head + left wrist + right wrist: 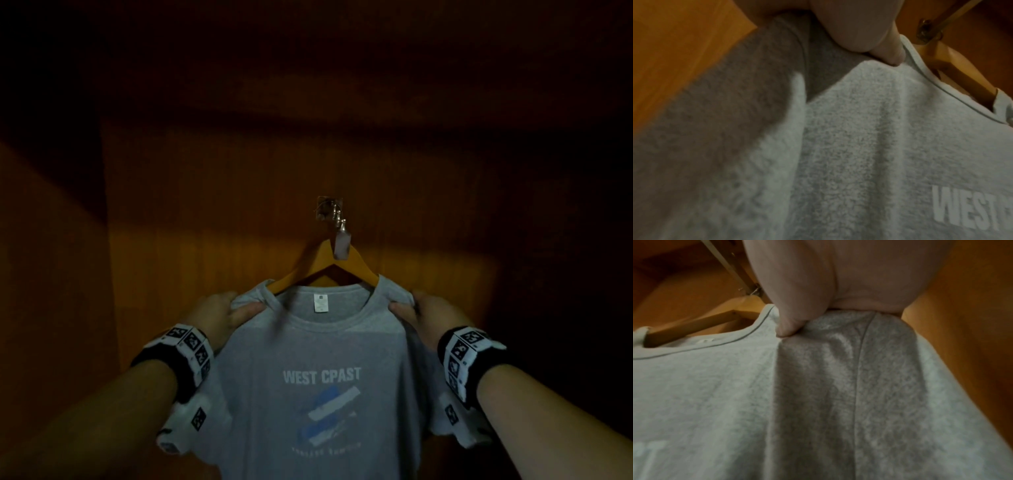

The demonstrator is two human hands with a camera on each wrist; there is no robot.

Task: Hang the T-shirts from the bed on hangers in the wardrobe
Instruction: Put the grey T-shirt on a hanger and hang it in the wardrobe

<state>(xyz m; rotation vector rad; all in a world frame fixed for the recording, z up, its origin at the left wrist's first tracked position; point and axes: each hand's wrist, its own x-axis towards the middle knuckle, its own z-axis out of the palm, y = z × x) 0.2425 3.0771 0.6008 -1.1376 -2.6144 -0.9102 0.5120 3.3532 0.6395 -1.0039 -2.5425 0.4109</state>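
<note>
The left hand (219, 315) and right hand (423, 313) each pinched a shoulder of the grey printed cotton T-shirt (318, 387), thumbs in front, apparently to seat it squarely. It hung on the wooden triangular hanger (325, 265), hooked to a metal fitting (330, 209) on the brown wardrobe back panel (205, 205).

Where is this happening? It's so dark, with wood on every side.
Most likely inside a wooden wardrobe. Brown wood panels close in at the back and left, a wooden hanger hangs from a metal fitting, and both hands hold a grey T-shirt on it.
</note>
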